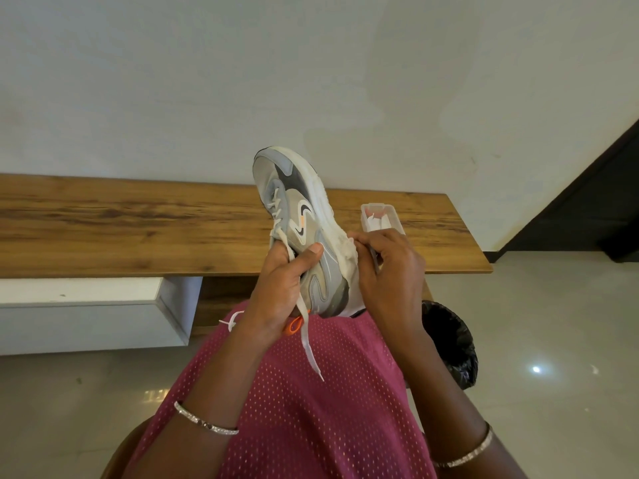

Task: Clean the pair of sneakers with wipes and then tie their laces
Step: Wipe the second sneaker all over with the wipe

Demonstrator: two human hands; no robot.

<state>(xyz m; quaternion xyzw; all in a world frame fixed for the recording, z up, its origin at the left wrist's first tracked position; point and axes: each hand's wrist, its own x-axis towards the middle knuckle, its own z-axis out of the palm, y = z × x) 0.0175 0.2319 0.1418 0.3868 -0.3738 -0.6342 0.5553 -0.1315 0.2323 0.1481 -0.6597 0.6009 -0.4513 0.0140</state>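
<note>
Grey mesh and pale panels over a thick white sole: one sneaker (301, 216) is up in the air above the wooden shelf (138, 229), toe pointing away and upward, heel low near the person's maroon mesh top. We note the left hand (280, 292) gripping it at the collar, fingers wrapped round the tongue side and mostly hidden, thumb (311, 254) pressed on the outer side panel. The right hand (387, 271) has its fingers curled on a crumpled white wipe (345, 257), pinching it against the sole's edge near the heel. The lace (309, 344) is untied, one flat end dangling below the left hand. We judge the shoe light, since one hand carries it. The upper looks soft and likely to give under pressure, the sole firmer, so scrubbing wants a brace at the collar, not at the lace. A damp sole may turn slippery, and the wipe looks thin enough to tear on the rough edge. Just behind the right hand, a clear wipes box (380, 216) sits open on the shelf. A black-lined bin (449, 344) stands on the floor to the right. We see no second sneaker
</note>
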